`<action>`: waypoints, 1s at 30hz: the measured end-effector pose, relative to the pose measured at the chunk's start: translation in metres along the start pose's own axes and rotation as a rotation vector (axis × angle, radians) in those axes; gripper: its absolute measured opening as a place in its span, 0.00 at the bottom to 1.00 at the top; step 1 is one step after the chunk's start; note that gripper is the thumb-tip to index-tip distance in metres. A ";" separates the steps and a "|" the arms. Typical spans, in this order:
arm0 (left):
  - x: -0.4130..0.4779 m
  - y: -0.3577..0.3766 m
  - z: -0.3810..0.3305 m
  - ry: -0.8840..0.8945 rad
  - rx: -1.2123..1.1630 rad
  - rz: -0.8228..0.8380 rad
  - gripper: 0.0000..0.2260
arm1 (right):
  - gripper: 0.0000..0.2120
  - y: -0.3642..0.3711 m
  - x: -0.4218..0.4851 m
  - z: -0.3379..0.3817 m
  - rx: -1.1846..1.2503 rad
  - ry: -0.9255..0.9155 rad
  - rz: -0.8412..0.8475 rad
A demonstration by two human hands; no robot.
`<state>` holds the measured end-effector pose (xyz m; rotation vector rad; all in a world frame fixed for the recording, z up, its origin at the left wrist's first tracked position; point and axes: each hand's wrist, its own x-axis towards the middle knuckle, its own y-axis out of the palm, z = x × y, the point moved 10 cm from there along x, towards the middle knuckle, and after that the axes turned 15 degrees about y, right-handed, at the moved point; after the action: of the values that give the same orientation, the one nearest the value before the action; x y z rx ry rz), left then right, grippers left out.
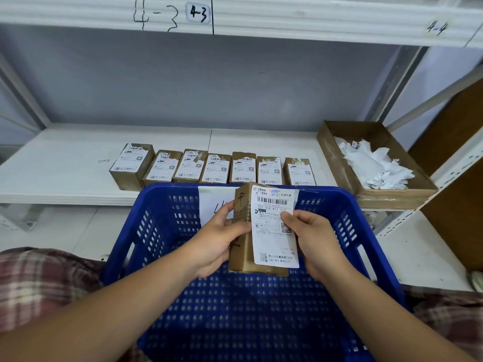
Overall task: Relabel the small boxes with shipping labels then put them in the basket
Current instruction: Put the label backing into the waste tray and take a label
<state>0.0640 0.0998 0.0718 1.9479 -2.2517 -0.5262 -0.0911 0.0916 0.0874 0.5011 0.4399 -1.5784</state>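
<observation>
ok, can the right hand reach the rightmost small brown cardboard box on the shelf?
Likely not yet: the right hand pinches the white shipping label on the held brown box. Otherwise nothing blocks the rightmost shelf box beyond the blue plastic basket.

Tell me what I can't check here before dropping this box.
Head view: whether the white shipping label is fully stuck to the small brown cardboard box; right hand covers its edge.
Head view: writing on the blue plastic basket's white paper note; left hand and box cover most.
Head view: brown shelf boxes' print; too small.
</observation>
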 end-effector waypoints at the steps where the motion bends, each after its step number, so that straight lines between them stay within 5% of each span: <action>1: -0.001 0.000 0.000 0.001 -0.004 -0.002 0.23 | 0.08 0.000 0.000 0.000 -0.001 -0.003 -0.001; 7: 0.000 -0.002 0.002 -0.001 -0.051 -0.033 0.21 | 0.07 0.001 -0.001 0.000 -0.006 -0.026 -0.008; 14: -0.002 0.001 0.001 0.030 -0.017 -0.005 0.30 | 0.07 0.002 -0.006 0.003 -0.028 -0.070 -0.008; 30: -0.001 -0.002 0.005 0.053 0.041 -0.060 0.20 | 0.08 0.002 -0.014 0.017 -0.306 -0.264 -0.128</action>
<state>0.0646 0.1017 0.0665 2.0294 -2.1957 -0.4327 -0.0898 0.0938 0.1094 0.0295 0.5073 -1.6363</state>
